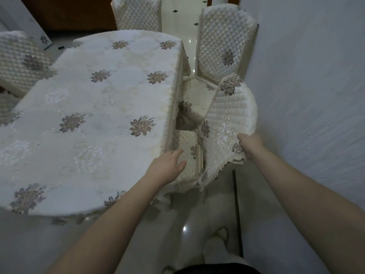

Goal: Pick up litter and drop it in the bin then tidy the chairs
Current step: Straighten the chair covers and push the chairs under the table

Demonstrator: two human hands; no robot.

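Now: L hand (pixel 167 165) grips cream quilted chair back (pixel 186 141) at 12 o'clock; R hand (pixel 250 144) clenches lifted embroidered cream chair cover (pixel 227 123) at 1 o'clock; floral-clothed oval table (pixel 94 99) at 10.

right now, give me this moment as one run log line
phase: chair tidying | left hand: on quilted chair back | right hand: gripping embroidered cover edge

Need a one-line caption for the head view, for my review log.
The left hand grips the nearest chair's quilted back beside the table while the right hand holds up its embroidered cover.
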